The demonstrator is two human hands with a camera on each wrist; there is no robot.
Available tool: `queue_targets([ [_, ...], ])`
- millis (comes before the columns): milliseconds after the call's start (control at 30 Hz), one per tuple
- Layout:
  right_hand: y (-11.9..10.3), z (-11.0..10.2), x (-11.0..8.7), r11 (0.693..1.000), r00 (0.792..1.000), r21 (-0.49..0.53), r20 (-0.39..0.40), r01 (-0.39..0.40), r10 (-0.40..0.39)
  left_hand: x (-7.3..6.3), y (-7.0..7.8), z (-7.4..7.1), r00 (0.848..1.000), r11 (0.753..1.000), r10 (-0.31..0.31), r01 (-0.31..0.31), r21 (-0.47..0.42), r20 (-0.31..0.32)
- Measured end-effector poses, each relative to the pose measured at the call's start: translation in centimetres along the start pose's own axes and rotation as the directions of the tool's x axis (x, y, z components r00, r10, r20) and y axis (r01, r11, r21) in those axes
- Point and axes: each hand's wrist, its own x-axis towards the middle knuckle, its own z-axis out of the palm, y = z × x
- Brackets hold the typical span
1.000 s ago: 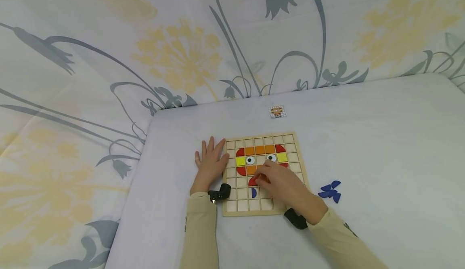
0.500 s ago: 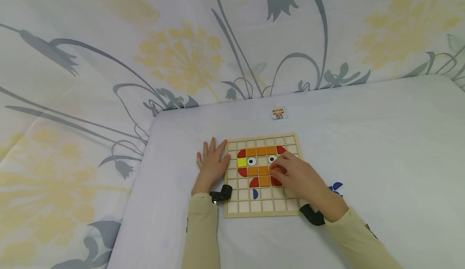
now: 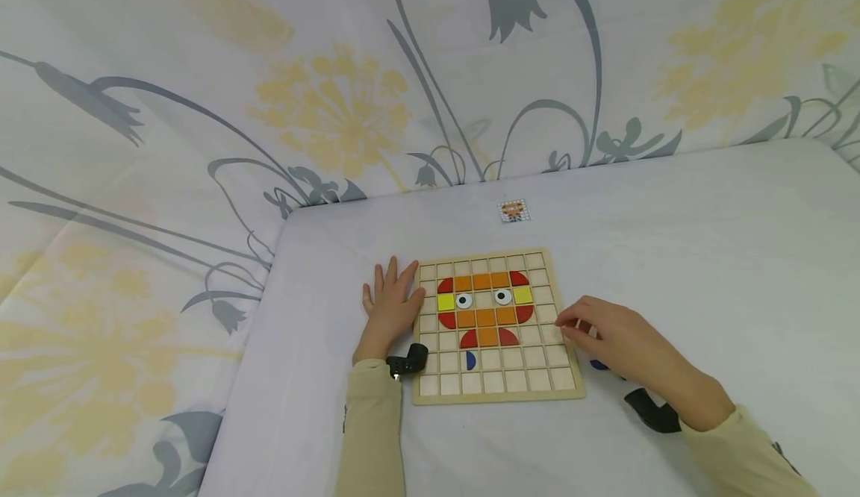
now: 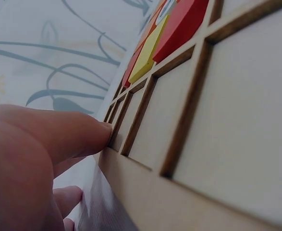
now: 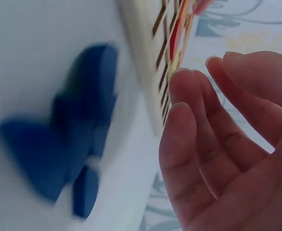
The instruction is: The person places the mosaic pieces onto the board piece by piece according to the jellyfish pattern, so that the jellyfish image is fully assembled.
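My left hand (image 3: 390,310) lies flat with fingers spread, its fingertips at the left edge of a wooden grid board (image 3: 500,399). Fingers (image 4: 78,132) meet that edge in the left wrist view. On the board, orange squares (image 3: 488,336), red quarter-round pieces (image 3: 508,337), yellow squares (image 3: 522,295) and two round eye pieces (image 3: 502,297) form a face. A blue half-round piece (image 3: 470,360) sits in a cell below. My right hand (image 3: 614,336) hovers by the right edge, fingers loosely bent and holding nothing. Close to it lie blue pieces (image 5: 85,106), mostly hidden in the head view.
A small picture card (image 3: 513,211) with a gridded figure lies beyond the board on the white tabletop (image 3: 725,258). Flowered fabric (image 3: 336,109) rises behind the table and on the left. Each wrist wears a black camera (image 3: 652,411).
My right hand has moved right, off the face pieces to the board's right edge. The right-hand yellow square and lower red pieces are uncovered. My left hand stays in place.
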Motion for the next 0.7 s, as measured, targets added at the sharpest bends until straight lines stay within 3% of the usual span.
queue_targets([
  [300, 3.6, -2.1, -2.7, 0.992, 0.995, -0.079, -0.016, -0.099, 0.098, 0.2, 0.3, 0.1, 1.000, 1.000, 0.013, -0.013, -0.006, -0.004],
  [700, 5.3, -2.1, -3.6, 0.991, 0.992, -0.089, 0.067, -0.100, 0.107, 0.0, 0.0, 0.0, 1.000, 1.000, -0.004, 0.004, -0.001, 0.005],
])
